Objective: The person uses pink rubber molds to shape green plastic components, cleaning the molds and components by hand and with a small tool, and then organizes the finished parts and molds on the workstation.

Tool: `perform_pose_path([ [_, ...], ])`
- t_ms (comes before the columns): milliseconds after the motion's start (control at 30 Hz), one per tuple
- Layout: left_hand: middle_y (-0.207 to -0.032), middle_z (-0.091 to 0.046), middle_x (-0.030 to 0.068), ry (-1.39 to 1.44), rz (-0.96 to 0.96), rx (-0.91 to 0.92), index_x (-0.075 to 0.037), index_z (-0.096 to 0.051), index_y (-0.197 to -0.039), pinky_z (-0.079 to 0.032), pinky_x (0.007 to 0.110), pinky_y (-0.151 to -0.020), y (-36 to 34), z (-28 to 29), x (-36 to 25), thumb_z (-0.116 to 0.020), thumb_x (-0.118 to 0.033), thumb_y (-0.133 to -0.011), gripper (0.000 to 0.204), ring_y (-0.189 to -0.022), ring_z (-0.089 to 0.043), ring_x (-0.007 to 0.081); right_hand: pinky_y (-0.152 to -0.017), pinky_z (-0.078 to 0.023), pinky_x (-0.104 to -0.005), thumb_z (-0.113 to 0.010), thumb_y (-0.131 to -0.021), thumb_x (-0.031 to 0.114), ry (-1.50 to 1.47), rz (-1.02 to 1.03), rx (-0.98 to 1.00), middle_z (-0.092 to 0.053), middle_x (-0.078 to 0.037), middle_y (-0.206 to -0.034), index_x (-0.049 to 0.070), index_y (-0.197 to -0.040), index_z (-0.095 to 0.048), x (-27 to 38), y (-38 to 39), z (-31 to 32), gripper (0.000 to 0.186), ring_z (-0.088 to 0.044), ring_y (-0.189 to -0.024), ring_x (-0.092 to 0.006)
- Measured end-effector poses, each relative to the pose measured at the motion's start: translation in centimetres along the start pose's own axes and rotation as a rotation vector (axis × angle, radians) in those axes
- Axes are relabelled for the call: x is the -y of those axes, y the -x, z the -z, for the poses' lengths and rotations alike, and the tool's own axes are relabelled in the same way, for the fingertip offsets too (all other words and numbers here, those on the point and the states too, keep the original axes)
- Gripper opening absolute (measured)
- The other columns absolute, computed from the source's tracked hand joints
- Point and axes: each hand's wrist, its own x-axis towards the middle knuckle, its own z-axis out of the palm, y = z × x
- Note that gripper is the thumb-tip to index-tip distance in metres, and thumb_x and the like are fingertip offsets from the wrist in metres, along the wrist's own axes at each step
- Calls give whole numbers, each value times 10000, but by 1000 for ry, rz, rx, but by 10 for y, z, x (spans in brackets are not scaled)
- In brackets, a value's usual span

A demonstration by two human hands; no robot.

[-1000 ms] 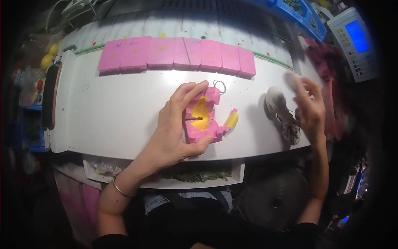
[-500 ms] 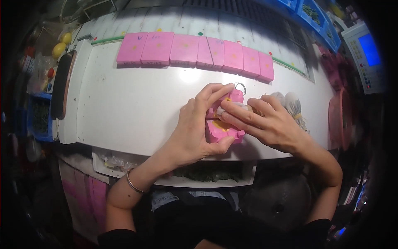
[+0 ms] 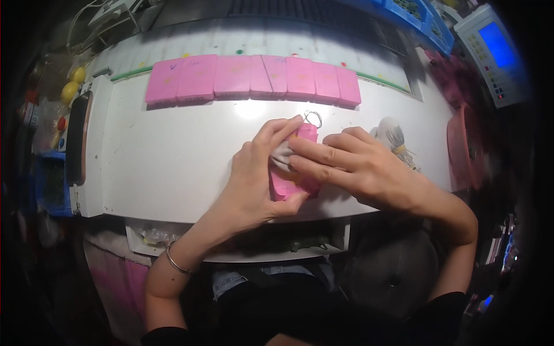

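My left hand (image 3: 245, 179) curls around a pink rubber mould (image 3: 281, 187), fingers along its far side and thumb on its near edge. Yellowish patches show on the mould's inner face. Over its middle, a small white cloth pouch (image 3: 281, 157) is held at the fingertips of my right hand (image 3: 369, 170). The fingers of that hand cover part of both pouch and mould. Just beyond the mould lies a thin wire ring (image 3: 314, 119). To the right of my right hand rests a greyish-white tied bundle (image 3: 392, 135) with a yellow band.
A row of pink blocks (image 3: 232, 78) stands across the white worktop (image 3: 167, 150). At the left edge lies a dark phone (image 3: 79, 138). Right are a reddish tub (image 3: 460, 150) and a device with a blue screen (image 3: 499, 46). Below the worktop's near edge, a drawer (image 3: 340, 233) stands open.
The whole view has shifted, so the worktop things appear further left. My right hand has brought the white pouch leftward across the mould, closer to my left hand, which still holds the mould.
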Motion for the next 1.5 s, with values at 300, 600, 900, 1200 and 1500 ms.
perform_pose_path([
  [300, -1252, -385, 134, 116, -1, 22, -76, -346, -1331, -378, 413, -909, 0, -2, 4, -706, -227, -619, 812, -1063, -444, 327, -714, -457, -368, -572, -721, 43, -351, -50, 273, -623, -54, -892, 56, -891, -584, -9, -17, 12, 171, -612, -757, -228],
  [600, -1271, -370, 167, 268, 56, 23, -26, -328, -1334, -417, 377, -928, -1, -7, -7, -648, -229, -674, 760, -1126, -439, 321, -746, -494, -372, -551, -654, -72, -627, -140, 158, -634, -117, -968, 26, -956, -616, -14, -3, 4, 325, -613, -849, -311],
  [900, -1295, -463, 128, -127, -81, -53, -73, -385, -1323, -366, 339, -803, 7, -8, -6, -575, -263, -780, 606, -824, -455, 252, -829, -465, -364, -436, -595, -187, 87, -732, -195, -596, -141, -1085, 57, -1110, -592, -61, 118, 16, 591, -567, -963, -359],
  [1200, -1224, -514, 77, -377, -209, -208, -82, -559, -1198, -405, 286, -707, 9, -17, -8, -556, -306, -835, 427, -736, -462, 184, -776, -449, -381, -543, -745, -66, 352, -803, -388, -585, -123, -1107, 58, -1128, -578, -50, 134, -31, 404, -564, -891, -330],
  [1500, -985, -519, 87, -462, -224, -351, -85, -613, -1135, -423, 265, -591, 13, -22, -6, -607, -284, -818, 374, -684, -515, 156, -787, -447, -373, -699, -692, 113, -180, -620, -422, -512, -183, -1085, -62, -1165, -480, 43, 45, -71, 550, -531, -917, -317],
])
